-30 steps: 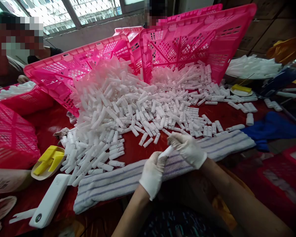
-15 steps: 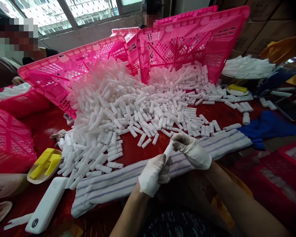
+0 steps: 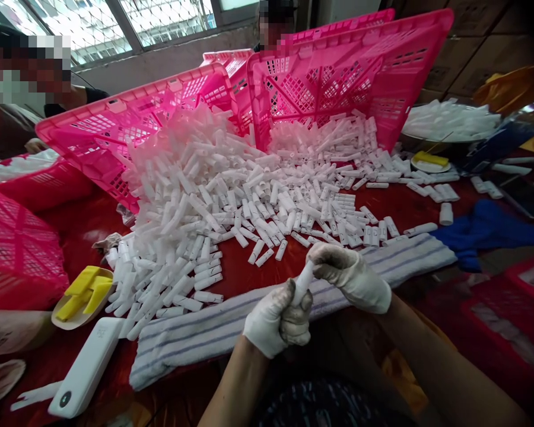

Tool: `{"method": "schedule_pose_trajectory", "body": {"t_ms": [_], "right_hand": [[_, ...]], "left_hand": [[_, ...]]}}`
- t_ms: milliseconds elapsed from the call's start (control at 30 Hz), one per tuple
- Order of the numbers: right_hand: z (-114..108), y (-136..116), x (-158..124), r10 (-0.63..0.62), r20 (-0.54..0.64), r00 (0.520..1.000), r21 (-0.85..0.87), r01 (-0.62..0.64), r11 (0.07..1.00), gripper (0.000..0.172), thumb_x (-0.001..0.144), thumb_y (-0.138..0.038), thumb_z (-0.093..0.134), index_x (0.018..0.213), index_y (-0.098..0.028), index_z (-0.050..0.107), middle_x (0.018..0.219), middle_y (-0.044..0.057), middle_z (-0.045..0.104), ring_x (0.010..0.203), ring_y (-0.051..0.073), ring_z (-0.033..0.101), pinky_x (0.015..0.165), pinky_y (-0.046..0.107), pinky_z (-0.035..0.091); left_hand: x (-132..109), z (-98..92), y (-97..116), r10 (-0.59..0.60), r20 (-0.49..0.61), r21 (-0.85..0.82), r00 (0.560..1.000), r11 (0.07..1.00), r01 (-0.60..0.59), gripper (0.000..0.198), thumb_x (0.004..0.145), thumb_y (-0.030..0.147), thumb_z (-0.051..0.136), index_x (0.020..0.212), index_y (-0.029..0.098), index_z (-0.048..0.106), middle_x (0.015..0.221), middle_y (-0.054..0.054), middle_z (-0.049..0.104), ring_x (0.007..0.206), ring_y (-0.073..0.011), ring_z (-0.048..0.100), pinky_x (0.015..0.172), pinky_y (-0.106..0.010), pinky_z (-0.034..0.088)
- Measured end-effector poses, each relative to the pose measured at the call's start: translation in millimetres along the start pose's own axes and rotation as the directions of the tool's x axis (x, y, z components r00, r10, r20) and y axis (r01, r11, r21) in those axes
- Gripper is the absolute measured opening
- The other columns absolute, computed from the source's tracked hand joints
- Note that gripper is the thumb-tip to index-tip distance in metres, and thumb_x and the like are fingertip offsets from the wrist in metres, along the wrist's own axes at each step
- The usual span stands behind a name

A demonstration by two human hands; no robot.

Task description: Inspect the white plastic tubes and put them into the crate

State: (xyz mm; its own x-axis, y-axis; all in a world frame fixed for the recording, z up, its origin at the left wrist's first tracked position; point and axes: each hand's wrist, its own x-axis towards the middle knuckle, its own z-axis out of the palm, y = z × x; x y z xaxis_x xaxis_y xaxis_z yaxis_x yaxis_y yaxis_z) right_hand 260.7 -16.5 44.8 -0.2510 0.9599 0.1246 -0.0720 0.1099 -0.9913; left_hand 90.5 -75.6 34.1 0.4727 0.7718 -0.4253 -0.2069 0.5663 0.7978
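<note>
My left hand [image 3: 278,319], in a white glove stained at the fingertips, is closed around a small white plastic tube [image 3: 303,281]. The tube tilts up and to the right. At its upper end, the gloved fingers of my right hand [image 3: 349,274] are pinched together on it. Below and behind both hands lies a folded striped towel [image 3: 196,338] along the table's front edge. A large heap of similar white tubes [image 3: 231,184] spreads over the red table beyond my hands, some with small dark marks.
Pink baskets [image 3: 338,65] lie tipped behind the heap. To the left are a dish of yellow sponge pieces [image 3: 82,296] and a white oblong device [image 3: 86,367]. A blue cloth [image 3: 489,231] lies right. A person [image 3: 22,95] sits at the far left, another [image 3: 276,24] behind the baskets.
My left hand has turned slightly, so more of its curled fingers show. My right hand has shifted a little right and down, still at the tube's upper end.
</note>
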Motion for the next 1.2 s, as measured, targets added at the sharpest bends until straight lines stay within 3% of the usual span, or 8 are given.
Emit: {"method": "schedule_pose_trajectory", "body": {"t_ms": [167, 333, 500, 600, 733, 867, 1033, 1200], "right_hand": [[-2.5, -7.4, 1.3, 0.024, -0.025, 0.999, 0.055, -0.023, 0.998, 0.025, 0.071, -0.042, 0.077, 0.076, -0.021, 0.064, 0.073, 0.000, 0.057, 0.064, 0.013, 0.053, 0.059, 0.028, 0.049], [1.5, -0.6, -7.3, -0.095, 0.050, 0.994, 0.037, 0.093, 0.995, 0.017, 0.082, -0.040, 0.067, 0.081, -0.023, 0.065, 0.083, 0.002, 0.059, 0.077, 0.016, 0.057, 0.071, 0.031, 0.049], [-12.1, -0.1, -39.2, 0.073, -0.052, 0.996, -0.037, -0.075, 0.996, 0.023, 0.080, -0.044, 0.068, 0.086, -0.023, 0.060, 0.087, 0.004, 0.063, 0.073, 0.017, 0.059, 0.066, 0.030, 0.052], [-51.5, -1.5, -63.0, 0.242, -0.202, 0.949, -0.244, -0.288, 0.926, 0.029, 0.076, -0.048, 0.070, 0.085, -0.023, 0.058, 0.077, 0.004, 0.065, 0.072, 0.020, 0.062, 0.068, 0.031, 0.053], [-88.9, 4.3, -67.8, 0.286, -0.237, 0.928, -0.571, -0.371, 0.732, 0.028, 0.074, -0.048, 0.070, 0.086, -0.024, 0.061, 0.075, 0.004, 0.068, 0.071, 0.023, 0.063, 0.066, 0.034, 0.052], [-73.9, 23.7, -26.6, 0.038, -0.179, 0.983, -0.729, -0.159, 0.666, 0.024, 0.082, -0.040, 0.061, 0.096, -0.021, 0.066, 0.094, 0.009, 0.069, 0.086, 0.026, 0.064, 0.078, 0.036, 0.050], [-54.7, 43.2, 18.4, 0.109, -0.059, 0.992, -0.904, -0.100, 0.415, 0.017, 0.080, -0.026, 0.065, 0.094, -0.023, 0.073, 0.082, 0.009, 0.065, 0.077, 0.022, 0.062, 0.073, 0.033, 0.046], [-32.6, 36.0, 14.8, 0.008, -0.122, 0.993, -0.587, -0.079, 0.806, 0.022, 0.080, -0.037, 0.066, 0.094, -0.019, 0.065, 0.090, 0.008, 0.065, 0.085, 0.023, 0.061, 0.076, 0.036, 0.049]], "left_hand": [[-2.1, 5.8, 7.0, 0.200, -0.185, 0.161, 0.962, 0.972, -0.171, 0.044, 0.083, 0.060, 0.054, 0.080, 0.016, 0.052, 0.061, 0.006, 0.032, 0.051, -0.0052, 0.025, 0.047, -0.020, 0.020], [2.3, 17.7, 7.5, 0.128, -0.017, -0.081, 0.992, 0.988, -0.129, 0.043, 0.084, 0.059, 0.052, 0.079, 0.018, 0.046, 0.065, 0.006, 0.029, 0.049, -0.0044, 0.019, 0.044, -0.019, 0.017], [4.7, 23.9, 0.9, 0.177, 0.004, 0.295, 0.984, 0.940, -0.171, 0.041, 0.090, 0.056, 0.044, 0.083, 0.017, 0.054, 0.063, 0.003, 0.044, 0.053, -0.0081, 0.037, 0.049, -0.021, 0.030], [9.3, -3.4, 2.5, 0.313, -0.145, 0.610, 0.939, 0.775, -0.165, 0.035, 0.090, 0.049, 0.047, 0.097, 0.019, 0.063, 0.083, -0.006, 0.062, 0.072, -0.0162, 0.056, 0.066, -0.028, 0.044], [33.7, -60.7, 25.1, 0.590, -0.509, 0.816, 0.626, 0.563, 0.133, 0.034, 0.087, 0.037, 0.056, 0.114, 0.017, 0.060, 0.115, -0.013, 0.062, 0.105, -0.0251, 0.058, 0.096, -0.037, 0.042], [69.0, -89.4, 49.0, 0.528, -0.553, 0.807, 0.644, 0.533, 0.255, 0.036, 0.073, 0.031, 0.073, 0.104, 0.018, 0.063, 0.111, -0.014, 0.064, 0.107, -0.0302, 0.059, 0.095, -0.041, 0.041], [73.4, -91.6, 51.2, 0.454, -0.601, 0.728, 0.658, 0.650, 0.216, 0.042, 0.063, 0.023, 0.080, 0.101, 0.021, 0.062, 0.095, -0.010, 0.068, 0.096, -0.0276, 0.063, 0.088, -0.039, 0.044], [50.0, -75.8, 34.7, 0.375, -0.609, 0.560, 0.699, 0.828, 0.043, 0.032, 0.086, 0.033, 0.057, 0.112, 0.016, 0.052, 0.085, -0.006, 0.064, 0.072, -0.0165, 0.064, 0.074, -0.032, 0.050]]}}
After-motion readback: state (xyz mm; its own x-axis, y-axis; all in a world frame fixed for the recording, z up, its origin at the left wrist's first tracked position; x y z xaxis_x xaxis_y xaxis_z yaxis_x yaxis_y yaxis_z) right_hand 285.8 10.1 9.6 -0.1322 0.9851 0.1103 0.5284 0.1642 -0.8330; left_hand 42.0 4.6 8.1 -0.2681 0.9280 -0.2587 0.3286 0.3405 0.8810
